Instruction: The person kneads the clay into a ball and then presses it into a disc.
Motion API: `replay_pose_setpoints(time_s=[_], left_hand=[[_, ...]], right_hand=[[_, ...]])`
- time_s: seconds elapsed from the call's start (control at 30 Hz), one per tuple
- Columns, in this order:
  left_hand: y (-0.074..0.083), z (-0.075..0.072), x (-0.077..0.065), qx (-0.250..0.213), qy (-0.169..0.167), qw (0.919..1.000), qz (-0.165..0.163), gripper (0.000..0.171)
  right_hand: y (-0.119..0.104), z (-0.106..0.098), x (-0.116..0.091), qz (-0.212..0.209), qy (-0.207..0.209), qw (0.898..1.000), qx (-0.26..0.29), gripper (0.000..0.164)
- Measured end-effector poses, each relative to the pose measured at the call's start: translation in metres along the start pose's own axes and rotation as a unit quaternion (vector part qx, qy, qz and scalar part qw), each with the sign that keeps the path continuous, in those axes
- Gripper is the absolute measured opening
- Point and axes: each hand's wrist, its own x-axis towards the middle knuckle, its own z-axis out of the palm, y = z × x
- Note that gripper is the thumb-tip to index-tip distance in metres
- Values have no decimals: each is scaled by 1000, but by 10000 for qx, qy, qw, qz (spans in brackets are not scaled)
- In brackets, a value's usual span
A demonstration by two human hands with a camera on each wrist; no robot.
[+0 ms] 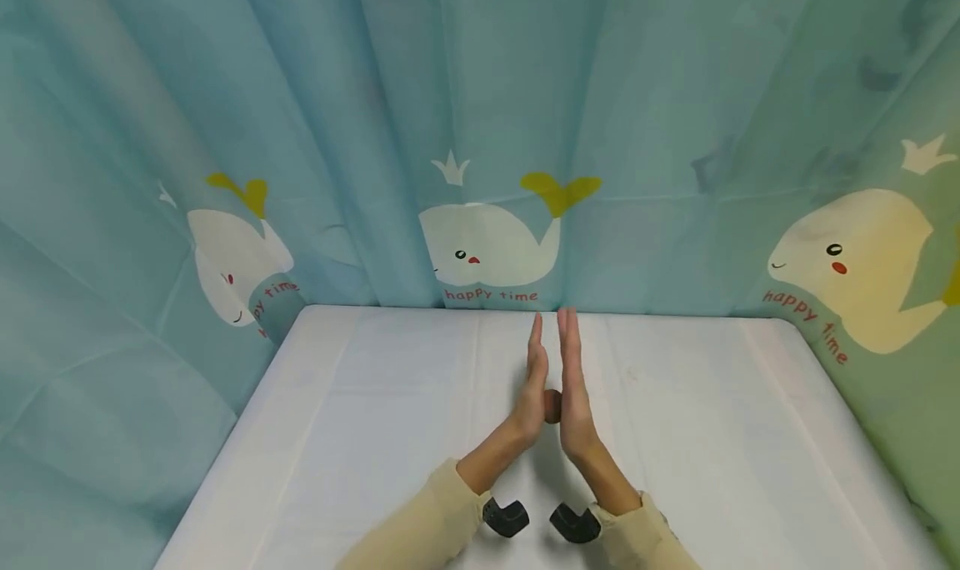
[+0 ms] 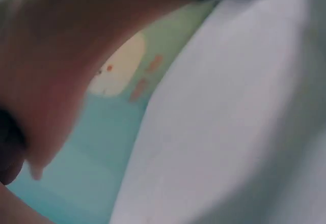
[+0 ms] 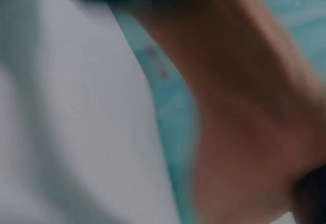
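Note:
A small dark brown round object [image 1: 552, 406] sits between my two palms in the head view, near their heels; its kind cannot be told. My left hand [image 1: 533, 393] is held upright on edge with straight fingers, its palm against the object's left side. From the other side, my right hand [image 1: 574, 391] faces it, fingers also straight and pointing away from me. A narrow gap shows between the hands. Dark parts of the object [image 2: 9, 150] show at the left edge of the left wrist view and, as a dark patch, at the right edge of the right wrist view.
Beneath the hands lies a white-covered table [image 1: 390, 387]. A blue-green curtain [image 1: 660, 137] printed with whales hangs along its back and sides. Black wrist cameras [image 1: 506, 517] stick out inward at both cream sleeves [image 1: 427, 520], close to each other.

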Motion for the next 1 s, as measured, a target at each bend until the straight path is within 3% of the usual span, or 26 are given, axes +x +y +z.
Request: replay_pose_setpoints(time_s=[0.07,0.17,0.3,0.37,0.5,0.7,0.83,1.0], left_hand=[[3,5,-5,-221,-181,9996,-6,61],[20,8,-7,-589,-333,9977,-12,62],[33,5,-1,-954,-301,9946,-262,63],[29,1,4,-726,-69,9967,-364,62],[9,-7,14,-45,425,9990,-160,60],[-12,1,1,-198,-78,9990,-392,59],[-3,6,-6,-271,37,9989,-387,60],[19,0,6,-595,230,9974,-333,65]], right_hand=[[0,-8,13,174,159,9997,-99,55],[13,-19,25,334,308,9990,5,55],[27,-17,16,394,281,9987,161,55],[25,-9,4,406,117,9988,227,55],[11,7,-6,232,-243,9994,104,55],[4,-6,22,115,8,9994,-329,55],[21,-16,31,294,-50,9975,-644,54],[40,-10,9,531,-80,9979,-374,54]])
